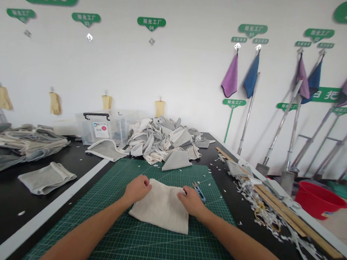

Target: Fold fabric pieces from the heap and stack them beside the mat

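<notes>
I have the cloth (163, 210) lying on the green mat (103, 241), between its left and right edges and short of its far edge; the mat's near edge is out of my view. The left hand (137, 190) pinches the cloth at its far left corner, fingers curled in over the border. The right hand (194, 201) grips the far right corner, thumb on top; what its other fingers do underneath I cannot tell. The cloth's near edge is free of both hands and looks fairly straight, with the near right corner spread out on the mat.

I judge it light and soft, with a slightly fuzzy face, so it should not slip from a pinch and nothing about it looks fragile. I would expect it to sag or wrinkle wherever it is unsupported, so one hand alone would let the other side droop. The two far corners look like the right holds to me: an even, gentle pull between them should keep that border taut, while too much might stretch it. Whether it is one layer or two I cannot make out.

Just beside the right hand, near the mat's right edge, lie the snips (199, 192), so I would mind the points. A pile (160, 141) of similar pieces overlaps the mat's far edge.
</notes>
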`<state>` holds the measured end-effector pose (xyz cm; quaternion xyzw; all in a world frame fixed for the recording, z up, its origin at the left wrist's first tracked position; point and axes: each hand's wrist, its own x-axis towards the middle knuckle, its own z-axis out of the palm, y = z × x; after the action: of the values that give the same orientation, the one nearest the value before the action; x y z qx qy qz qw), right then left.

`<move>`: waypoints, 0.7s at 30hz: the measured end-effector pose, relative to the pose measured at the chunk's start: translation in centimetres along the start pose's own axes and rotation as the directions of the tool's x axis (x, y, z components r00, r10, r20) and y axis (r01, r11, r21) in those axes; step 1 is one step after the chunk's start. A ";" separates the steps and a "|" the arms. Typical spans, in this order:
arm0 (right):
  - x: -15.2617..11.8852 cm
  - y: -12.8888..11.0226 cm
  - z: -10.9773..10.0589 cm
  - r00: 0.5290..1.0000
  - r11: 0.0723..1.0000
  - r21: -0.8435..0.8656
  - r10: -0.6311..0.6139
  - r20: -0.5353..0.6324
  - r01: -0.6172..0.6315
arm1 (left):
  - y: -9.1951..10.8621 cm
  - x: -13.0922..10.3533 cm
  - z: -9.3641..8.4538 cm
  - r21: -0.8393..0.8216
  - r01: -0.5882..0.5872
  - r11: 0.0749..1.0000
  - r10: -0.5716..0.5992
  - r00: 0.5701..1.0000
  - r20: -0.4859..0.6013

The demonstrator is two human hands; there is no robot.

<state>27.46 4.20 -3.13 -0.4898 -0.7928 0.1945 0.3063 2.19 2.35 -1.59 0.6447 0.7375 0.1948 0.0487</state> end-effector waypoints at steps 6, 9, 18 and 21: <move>0.3 -0.3 -0.4 0.994 0.991 0.127 -0.026 -0.109 0.040 | -0.9 -0.2 -0.8 -0.064 -0.040 0.997 0.032 0.992 -0.121; 1.0 0.0 -0.2 0.993 0.996 -0.055 0.058 -0.104 -0.064 | -1.5 0.1 -0.6 -0.025 0.015 1.000 -0.016 0.998 -0.061; 1.9 1.6 0.2 0.981 0.933 -0.305 0.193 -0.026 -0.191 | -1.8 0.1 0.3 0.109 0.070 0.992 -0.071 0.997 0.009; 1.8 1.5 0.2 0.985 0.935 -0.311 0.174 -0.020 -0.171 | -1.7 -0.1 0.3 0.158 0.057 0.986 -0.060 0.998 0.019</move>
<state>27.74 6.48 -3.69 -0.5988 -0.7686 0.0951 0.2040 0.78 2.16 -2.49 0.6269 0.7686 0.1270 0.0122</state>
